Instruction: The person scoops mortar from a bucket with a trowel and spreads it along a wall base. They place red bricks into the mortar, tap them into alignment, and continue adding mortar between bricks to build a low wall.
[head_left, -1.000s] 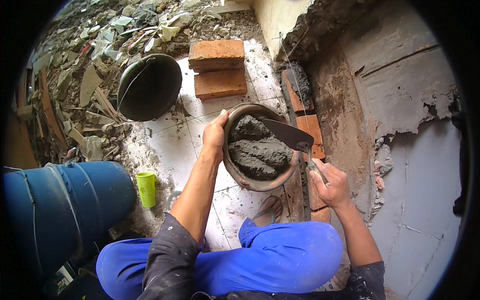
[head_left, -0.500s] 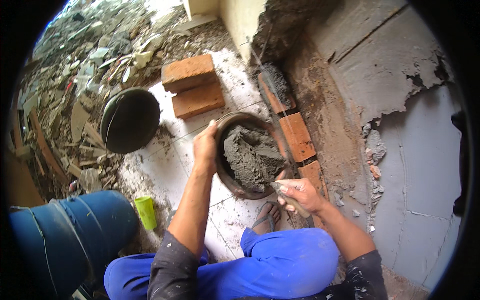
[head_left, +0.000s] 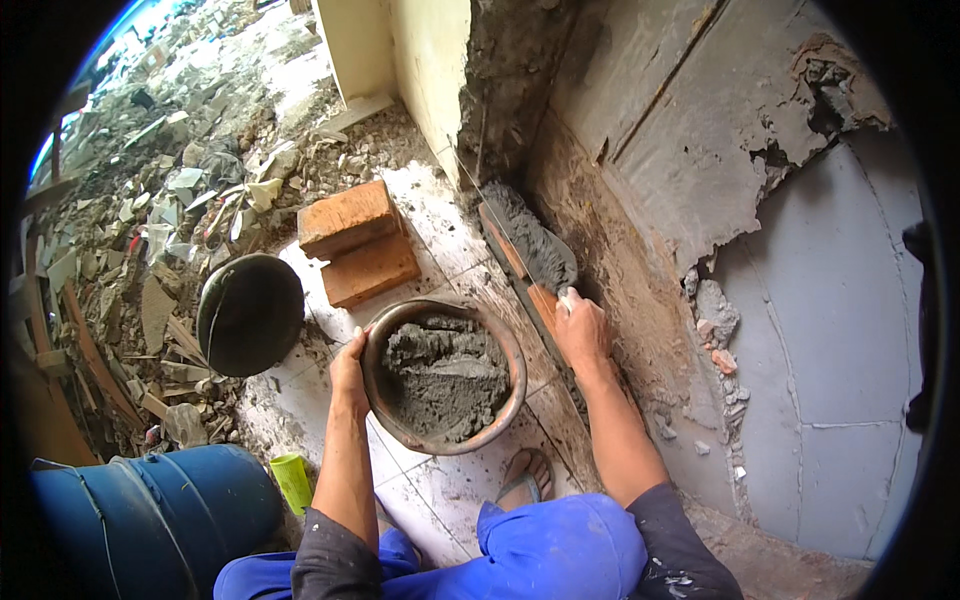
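My left hand (head_left: pixel 350 375) grips the left rim of a round, dark basin (head_left: pixel 515 375), tilted slightly. Grey wet mortar (head_left: pixel 445 385) fills much of it, with a furrowed surface. My right hand (head_left: pixel 583 328) is closed on a trowel, most of which my fist and the mortar hide. It is over the row of orange bricks (head_left: pixel 543 306) along the wall, at the near end of a thick mortar bed (head_left: pixel 530 238) on the far bricks. A taut string (head_left: pixel 500 232) runs above the row.
Two loose bricks (head_left: pixel 350 220) lie stacked beyond the basin on white floor tiles (head_left: pixel 440 495). To the left are an empty black bowl (head_left: pixel 250 315), a blue drum (head_left: pixel 160 525), a yellow-green cup (head_left: pixel 292 482) and broken rubble (head_left: pixel 200 190). A broken-edged wall (head_left: pixel 640 200) rises at right.
My right hand has moved forward from the basin's near right edge to the brick row. More mortar now covers the far bricks. The basin has shifted left and nearer, and its mortar surface looks different.
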